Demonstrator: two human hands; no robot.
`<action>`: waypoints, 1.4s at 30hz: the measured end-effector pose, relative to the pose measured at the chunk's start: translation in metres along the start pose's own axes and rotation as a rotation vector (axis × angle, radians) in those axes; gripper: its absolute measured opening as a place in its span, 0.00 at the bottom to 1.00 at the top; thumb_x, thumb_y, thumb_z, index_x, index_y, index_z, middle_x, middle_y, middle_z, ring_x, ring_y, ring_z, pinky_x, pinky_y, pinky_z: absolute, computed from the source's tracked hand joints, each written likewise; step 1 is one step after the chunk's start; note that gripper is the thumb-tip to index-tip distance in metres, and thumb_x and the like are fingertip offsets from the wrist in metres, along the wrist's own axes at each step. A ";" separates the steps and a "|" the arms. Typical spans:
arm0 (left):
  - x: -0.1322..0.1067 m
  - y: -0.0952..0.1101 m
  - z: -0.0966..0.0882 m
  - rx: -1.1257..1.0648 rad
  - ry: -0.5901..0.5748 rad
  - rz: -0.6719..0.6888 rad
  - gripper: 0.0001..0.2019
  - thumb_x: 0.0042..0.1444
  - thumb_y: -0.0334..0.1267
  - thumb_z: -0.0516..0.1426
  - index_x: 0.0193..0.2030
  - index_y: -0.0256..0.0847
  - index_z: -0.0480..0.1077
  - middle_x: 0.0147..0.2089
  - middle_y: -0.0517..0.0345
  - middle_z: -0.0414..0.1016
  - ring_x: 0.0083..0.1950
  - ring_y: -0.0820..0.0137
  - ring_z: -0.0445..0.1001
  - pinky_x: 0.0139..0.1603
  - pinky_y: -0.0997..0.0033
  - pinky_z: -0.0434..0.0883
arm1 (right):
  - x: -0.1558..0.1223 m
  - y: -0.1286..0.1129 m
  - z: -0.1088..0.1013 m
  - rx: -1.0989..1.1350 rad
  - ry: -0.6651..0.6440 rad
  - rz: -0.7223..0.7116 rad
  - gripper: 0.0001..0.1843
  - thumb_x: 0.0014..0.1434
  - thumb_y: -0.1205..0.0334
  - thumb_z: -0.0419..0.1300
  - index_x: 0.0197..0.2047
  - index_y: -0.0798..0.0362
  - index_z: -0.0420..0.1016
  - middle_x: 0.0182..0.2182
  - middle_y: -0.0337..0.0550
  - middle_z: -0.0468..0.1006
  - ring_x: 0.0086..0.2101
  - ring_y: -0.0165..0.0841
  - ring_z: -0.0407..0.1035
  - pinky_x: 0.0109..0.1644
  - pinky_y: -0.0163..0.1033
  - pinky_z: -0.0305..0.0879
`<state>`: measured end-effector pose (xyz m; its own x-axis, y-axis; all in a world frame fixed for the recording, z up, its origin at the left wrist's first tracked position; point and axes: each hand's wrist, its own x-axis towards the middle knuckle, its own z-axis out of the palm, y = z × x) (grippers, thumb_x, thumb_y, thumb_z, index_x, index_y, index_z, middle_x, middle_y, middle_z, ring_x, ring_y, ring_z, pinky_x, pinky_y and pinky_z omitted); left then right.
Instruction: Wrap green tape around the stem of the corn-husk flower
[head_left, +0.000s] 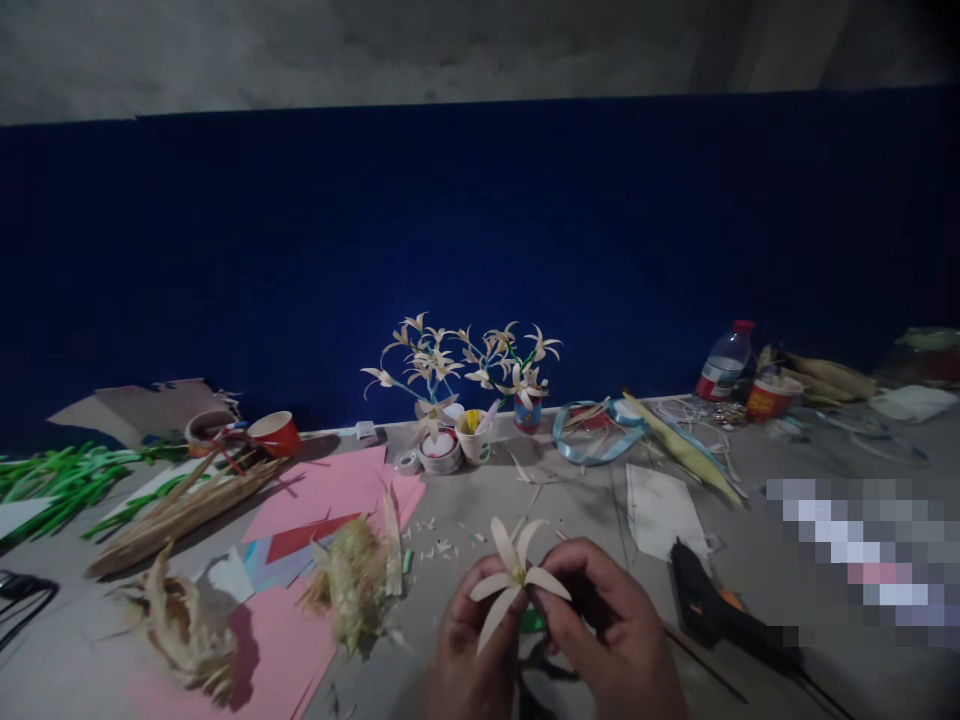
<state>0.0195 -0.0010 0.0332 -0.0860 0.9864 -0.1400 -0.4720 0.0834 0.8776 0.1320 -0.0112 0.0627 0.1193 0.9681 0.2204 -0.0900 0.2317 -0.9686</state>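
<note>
A pale handmade flower [519, 577] with several long narrow petals and a yellowish centre faces up between my hands, low in the middle of the view. My left hand [476, 625] pinches it from the left, with the thumb under the petals. From the right, my right hand [604, 625] holds it with thumb and fingertips at the base of the petals. Something green shows beneath the flower, partly hidden by the fingers. To the right of my right hand lies a black glue gun [720, 610].
Finished white flowers [431, 360] stand in small pots at the back. Pink paper [281, 640], dried corn husks [184, 630] and green stems [56, 495] cover the left. Blue ribbon [592, 455], a plastic bottle [726, 365] and a red cup [772, 395] are at the back right.
</note>
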 end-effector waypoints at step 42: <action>-0.005 0.016 0.015 -0.225 -0.099 -0.062 0.16 0.33 0.45 0.73 0.24 0.40 0.74 0.21 0.66 0.71 0.24 0.78 0.66 0.30 0.83 0.67 | 0.000 0.000 0.001 0.044 0.002 0.104 0.13 0.53 0.52 0.65 0.27 0.52 0.72 0.20 0.32 0.67 0.22 0.27 0.59 0.25 0.30 0.58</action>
<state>0.0256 -0.0023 0.0548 0.0297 0.9904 -0.1350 -0.6579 0.1210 0.7433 0.1314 -0.0111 0.0628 0.1094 0.9869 0.1187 -0.1457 0.1340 -0.9802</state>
